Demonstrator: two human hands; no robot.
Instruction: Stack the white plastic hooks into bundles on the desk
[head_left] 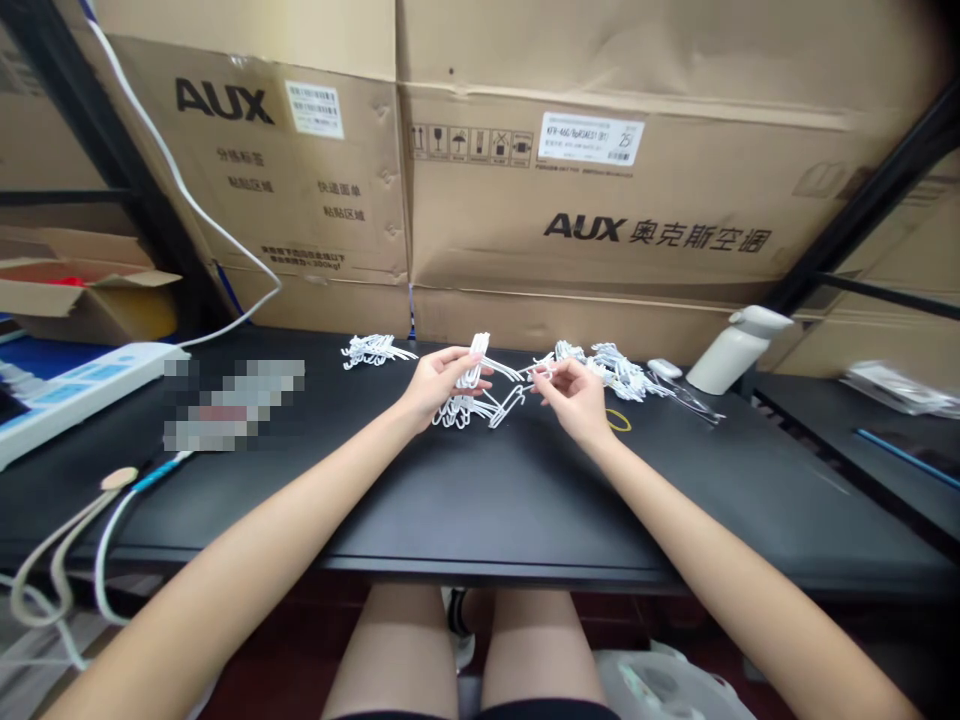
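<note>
My left hand (435, 385) is closed around a bundle of thin white hooks (477, 362), their long ends pointing right. Just to the right, the fingertips of my right hand (577, 400) pinch a small white hook (541, 372). Below the left hand lies a loose heap of white hooks (454, 412), partly covered by its fingers. A few hooks (508, 408) lie between the two hands. Another small pile of hooks (371, 350) is farther left on the black table (450, 510). Behind my right hand spreads a larger pile of hooks (622, 372), partly hidden by it.
A yellow rubber band (619, 420) lies beside my right wrist. A white bottle (739, 350) stands at the back right. On the left are a white power strip (75, 395), cables and a blurred-out item (240, 405). Large cardboard boxes (480, 230) wall off the back.
</note>
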